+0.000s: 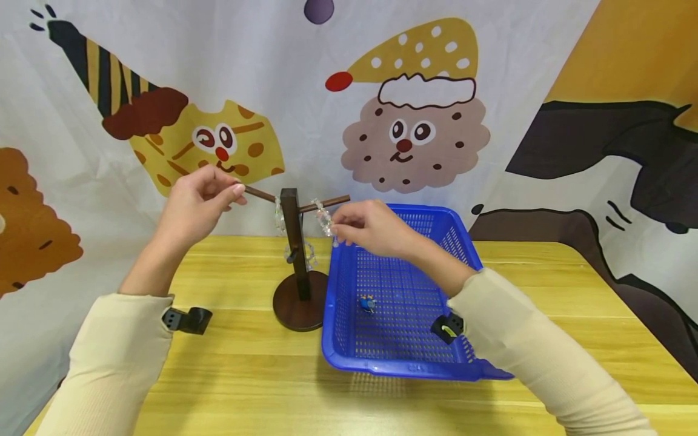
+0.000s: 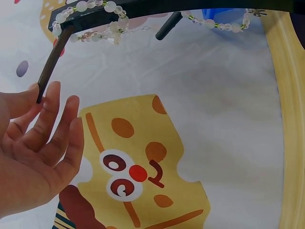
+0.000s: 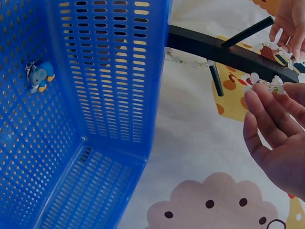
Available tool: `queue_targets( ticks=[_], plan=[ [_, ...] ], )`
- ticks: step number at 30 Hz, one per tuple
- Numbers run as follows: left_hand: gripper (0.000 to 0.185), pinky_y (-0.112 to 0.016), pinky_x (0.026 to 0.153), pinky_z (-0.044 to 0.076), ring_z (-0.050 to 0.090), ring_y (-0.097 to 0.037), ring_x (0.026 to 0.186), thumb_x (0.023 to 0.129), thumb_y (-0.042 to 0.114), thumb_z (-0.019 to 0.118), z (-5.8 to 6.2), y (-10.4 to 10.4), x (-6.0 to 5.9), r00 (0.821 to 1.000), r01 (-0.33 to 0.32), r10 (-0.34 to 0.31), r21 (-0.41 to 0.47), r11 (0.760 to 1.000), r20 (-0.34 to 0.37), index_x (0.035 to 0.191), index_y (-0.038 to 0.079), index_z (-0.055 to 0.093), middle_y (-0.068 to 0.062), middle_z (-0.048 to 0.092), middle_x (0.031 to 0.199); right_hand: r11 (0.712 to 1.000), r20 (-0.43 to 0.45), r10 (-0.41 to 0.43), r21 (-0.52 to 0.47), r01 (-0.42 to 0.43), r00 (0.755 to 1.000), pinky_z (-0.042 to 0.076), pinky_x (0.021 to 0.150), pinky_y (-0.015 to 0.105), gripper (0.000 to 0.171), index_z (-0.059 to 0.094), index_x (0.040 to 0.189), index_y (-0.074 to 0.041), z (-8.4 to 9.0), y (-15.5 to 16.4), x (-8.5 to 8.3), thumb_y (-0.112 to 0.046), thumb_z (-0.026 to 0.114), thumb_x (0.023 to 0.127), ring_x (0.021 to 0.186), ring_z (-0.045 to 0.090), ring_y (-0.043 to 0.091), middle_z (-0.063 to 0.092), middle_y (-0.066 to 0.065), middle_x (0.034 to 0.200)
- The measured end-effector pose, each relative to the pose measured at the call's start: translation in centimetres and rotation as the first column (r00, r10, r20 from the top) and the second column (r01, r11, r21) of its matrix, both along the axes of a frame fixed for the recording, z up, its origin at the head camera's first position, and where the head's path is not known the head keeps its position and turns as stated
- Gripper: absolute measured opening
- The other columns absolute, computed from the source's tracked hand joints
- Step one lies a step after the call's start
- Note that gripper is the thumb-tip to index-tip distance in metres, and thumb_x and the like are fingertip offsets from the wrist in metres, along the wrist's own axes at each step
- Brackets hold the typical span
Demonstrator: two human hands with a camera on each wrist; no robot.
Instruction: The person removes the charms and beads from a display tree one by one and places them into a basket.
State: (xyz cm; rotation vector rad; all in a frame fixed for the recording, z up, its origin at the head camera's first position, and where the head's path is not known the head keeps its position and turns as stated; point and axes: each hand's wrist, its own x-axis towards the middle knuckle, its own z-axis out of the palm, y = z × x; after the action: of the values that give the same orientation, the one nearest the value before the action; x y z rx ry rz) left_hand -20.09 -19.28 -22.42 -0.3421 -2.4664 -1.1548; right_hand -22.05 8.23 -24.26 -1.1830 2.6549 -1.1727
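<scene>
A dark wooden jewelry stand (image 1: 303,284) has a round base, an upright post and several pegs. My left hand (image 1: 203,203) pinches the tip of its upper left peg (image 2: 51,59) between thumb and finger, other fingers spread. On that peg, close to the post, hangs a beaded bracelet (image 2: 81,36). With thumb and fingertips, my right hand (image 1: 376,229) pinches another clear beaded bracelet (image 1: 323,217), which loops over the upper right peg (image 1: 339,200). Lower on the stand hangs one more beaded bracelet (image 1: 311,255).
Right beside the stand is a blue plastic basket (image 1: 327,342), beneath my right forearm. A small blue figure keychain (image 1: 368,304) lies in it. Under everything is a wood-grain table (image 1: 240,375), with a cartoon-printed cloth (image 1: 305,139) hanging behind.
</scene>
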Motion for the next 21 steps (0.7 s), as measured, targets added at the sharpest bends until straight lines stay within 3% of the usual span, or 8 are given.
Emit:
queue_targets(
  ticks=[10,21],
  plan=[
    [0.025,-0.018,0.065,0.045,0.057,0.002,0.071,0.092,0.023,0.055,-0.1,-0.1,-0.1,1.000,0.026,-0.026,-0.012,1.000,0.001,0.099,-0.001,0.058,-0.016,0.066,0.089,0.999,0.004,-0.041,-0.023,0.041,0.999,0.049,0.060,0.028,0.010,0.066,0.090,-0.002,0.9,1.4,0.0,-0.006,0.056,0.089,0.066,0.060,0.013,0.066,0.003,0.074],
    [0.023,-0.016,0.064,0.045,0.056,0.002,0.070,0.092,0.021,0.055,-0.1,-0.1,-0.1,0.999,0.032,-0.032,-0.013,0.999,-0.012,0.099,-0.001,0.058,-0.017,0.066,0.088,0.994,-0.050,-0.103,-0.044,0.101,0.993,0.047,0.059,0.028,0.010,0.066,0.091,-0.002,2.0,3.1,-0.2,-0.007,0.058,0.089,0.065,0.061,0.018,0.065,0.004,0.073]
  ],
)
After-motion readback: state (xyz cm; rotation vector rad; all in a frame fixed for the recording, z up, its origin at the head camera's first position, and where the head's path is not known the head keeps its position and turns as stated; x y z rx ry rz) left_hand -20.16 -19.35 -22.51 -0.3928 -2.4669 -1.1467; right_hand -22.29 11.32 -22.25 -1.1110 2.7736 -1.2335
